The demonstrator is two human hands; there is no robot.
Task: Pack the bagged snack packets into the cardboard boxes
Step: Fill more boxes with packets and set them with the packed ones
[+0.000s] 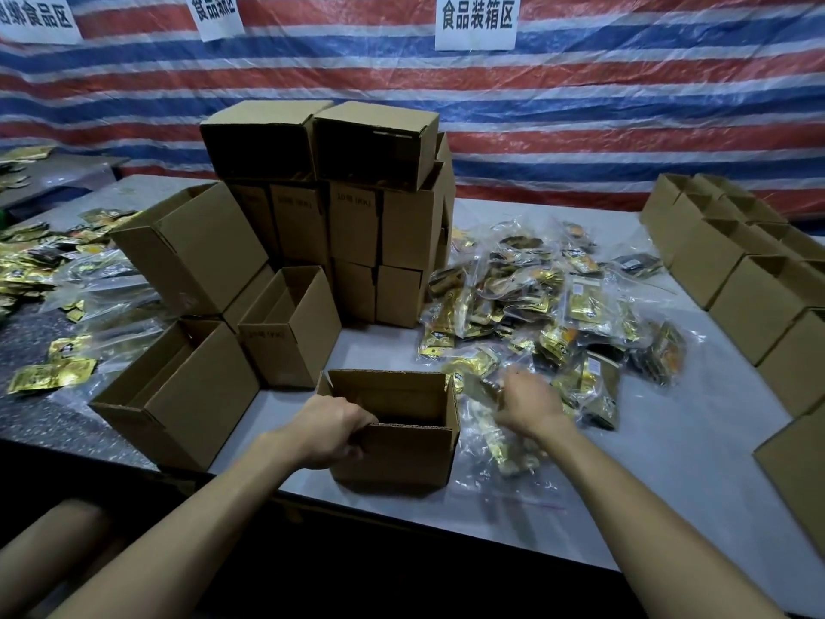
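An open cardboard box stands at the table's near edge in front of me. My left hand grips the box's near left corner, fingers curled over the rim. Just right of the box, my right hand reaches into a clear bag of snack packets; it is blurred, and I cannot tell whether its fingers hold the bag. A large pile of bagged gold-and-black snack packets covers the table beyond that hand.
Open boxes stand to the left, with a tall stack of boxes behind. More boxes line the right edge. Loose packets lie far left. A striped tarp hangs behind the grey table.
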